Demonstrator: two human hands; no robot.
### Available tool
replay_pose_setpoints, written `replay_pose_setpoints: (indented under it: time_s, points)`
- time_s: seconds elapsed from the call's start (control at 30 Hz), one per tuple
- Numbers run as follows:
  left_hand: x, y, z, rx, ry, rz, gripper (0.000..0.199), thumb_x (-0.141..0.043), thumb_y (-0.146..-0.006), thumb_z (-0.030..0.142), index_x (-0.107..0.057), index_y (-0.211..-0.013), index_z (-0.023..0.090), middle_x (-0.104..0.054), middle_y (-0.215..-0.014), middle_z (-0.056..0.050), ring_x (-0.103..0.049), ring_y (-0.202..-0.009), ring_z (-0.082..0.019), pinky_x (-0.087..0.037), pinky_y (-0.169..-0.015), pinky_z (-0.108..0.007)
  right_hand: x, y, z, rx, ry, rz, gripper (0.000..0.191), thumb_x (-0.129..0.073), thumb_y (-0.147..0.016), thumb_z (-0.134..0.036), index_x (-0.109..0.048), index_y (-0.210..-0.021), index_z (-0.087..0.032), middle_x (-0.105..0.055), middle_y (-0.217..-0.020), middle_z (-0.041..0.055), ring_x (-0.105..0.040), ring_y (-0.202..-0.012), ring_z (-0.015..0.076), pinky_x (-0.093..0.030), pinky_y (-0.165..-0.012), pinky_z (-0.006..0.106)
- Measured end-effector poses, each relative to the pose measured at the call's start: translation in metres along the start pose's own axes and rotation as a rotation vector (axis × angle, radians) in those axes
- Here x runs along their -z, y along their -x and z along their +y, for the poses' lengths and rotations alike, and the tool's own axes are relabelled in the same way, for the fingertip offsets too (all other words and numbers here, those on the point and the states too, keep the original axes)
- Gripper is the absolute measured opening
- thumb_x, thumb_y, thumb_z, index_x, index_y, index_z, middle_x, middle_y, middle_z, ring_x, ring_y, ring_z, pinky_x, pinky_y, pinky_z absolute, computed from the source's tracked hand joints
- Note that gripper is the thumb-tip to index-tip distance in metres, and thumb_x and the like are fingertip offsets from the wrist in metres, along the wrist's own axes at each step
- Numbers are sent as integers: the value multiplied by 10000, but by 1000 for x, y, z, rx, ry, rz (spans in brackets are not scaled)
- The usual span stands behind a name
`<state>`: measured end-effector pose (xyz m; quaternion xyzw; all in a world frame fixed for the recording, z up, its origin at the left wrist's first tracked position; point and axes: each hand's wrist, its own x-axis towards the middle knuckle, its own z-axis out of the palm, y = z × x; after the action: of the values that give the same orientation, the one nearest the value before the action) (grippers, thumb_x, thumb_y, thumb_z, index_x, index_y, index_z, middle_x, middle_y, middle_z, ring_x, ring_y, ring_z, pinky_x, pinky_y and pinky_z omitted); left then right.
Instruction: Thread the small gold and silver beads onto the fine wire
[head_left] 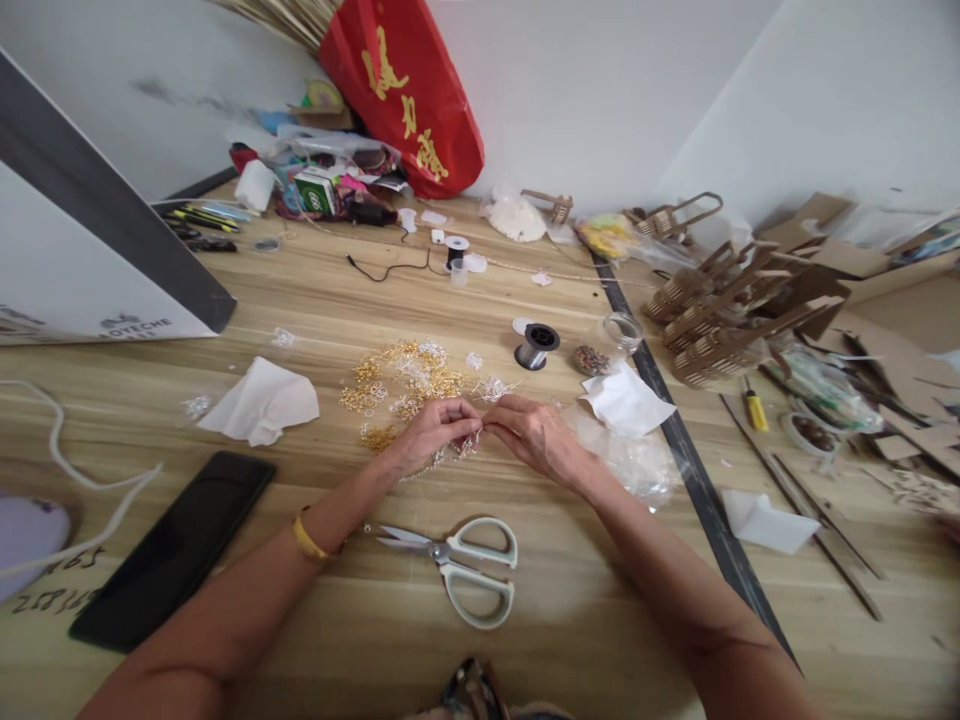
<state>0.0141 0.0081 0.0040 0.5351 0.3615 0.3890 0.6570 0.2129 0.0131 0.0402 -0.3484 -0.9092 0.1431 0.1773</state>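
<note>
Near the middle of the table, my left hand (439,430) is closed, its thumb and fingers pinching a silvery beaded strand (466,446) that hangs and trails under the palm. My right hand (534,432) meets it fingertip to fingertip, also pinched; whatever lies between those fingers is too small to make out. Just beyond the hands spreads a pile of gold and silver rings and beads (405,375). Thin white pins (495,388) lie loose behind my right hand. Close to me rest white-handled scissors (480,570), blades slightly apart and pointing left.
On the left lie a black phone (176,550) and a white cloth (262,402). A wire spool (537,346), a jar of beads (616,335) and plastic bags (630,460) sit right of centre. Small woven baskets (712,320) crowd the right; a red bag (412,100) leans behind.
</note>
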Motion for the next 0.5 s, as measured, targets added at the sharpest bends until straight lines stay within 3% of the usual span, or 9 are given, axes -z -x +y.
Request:
replay_pose_setpoints:
  time_s: [0.27,0.5]
  points:
    - [-1,1,5,13,-48,7,288,-723,-754,389,-643,-762,112,-645,-641,-27,-567,-590,-106,-431,-598,-239,2,-2,3,-39,-150,16,161,-521,-942,-222,-673,-917,-174,-657,-854,56,-609,-737,140,-447,-668,245]
    - [1,0,1,16,-95,30,263,-721,-755,366,-649,-744,114,-654,-640,-30,-585,-598,-112,-450,-611,-242,0,-3,9,-107,-317,106,190,-549,-924,-304,-651,-855,-158,-649,-809,43,-576,-693,122,-447,-631,237]
